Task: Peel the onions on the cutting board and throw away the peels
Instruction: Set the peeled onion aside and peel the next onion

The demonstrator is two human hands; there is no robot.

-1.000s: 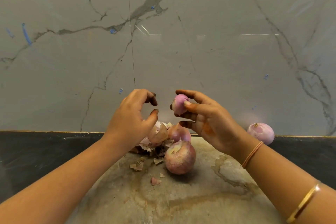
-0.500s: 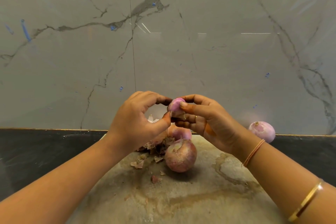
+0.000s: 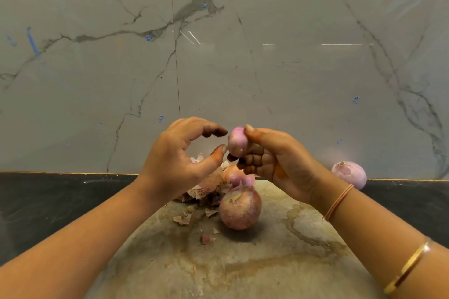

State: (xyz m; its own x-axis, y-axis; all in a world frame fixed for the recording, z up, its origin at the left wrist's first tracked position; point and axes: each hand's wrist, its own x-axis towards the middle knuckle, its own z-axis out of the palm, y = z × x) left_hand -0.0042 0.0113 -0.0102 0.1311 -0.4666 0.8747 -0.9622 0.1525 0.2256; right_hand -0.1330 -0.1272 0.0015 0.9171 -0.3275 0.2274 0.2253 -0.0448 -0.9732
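Above cutting board (image 3: 243, 262), right hand (image 3: 284, 160) grips small onion (image 3: 237, 141), left hand (image 3: 175, 155) near.

- The held onion (image 3: 237, 141) is covered at 3 o'clock by the right hand (image 3: 279, 160).
- The peels (image 3: 206, 189) are partly hidden behind the left hand (image 3: 175, 160), whose fingertips (image 3: 216, 131) are blurred.
- The cutting board (image 3: 243, 269) is cut off at 6 o'clock.

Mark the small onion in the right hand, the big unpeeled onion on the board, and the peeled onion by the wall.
small onion (image 3: 237, 142), head view, its bare pink front.
big unpeeled onion (image 3: 240, 210), head view, middle of its skin.
peeled onion (image 3: 349, 175), head view, its rounded side.
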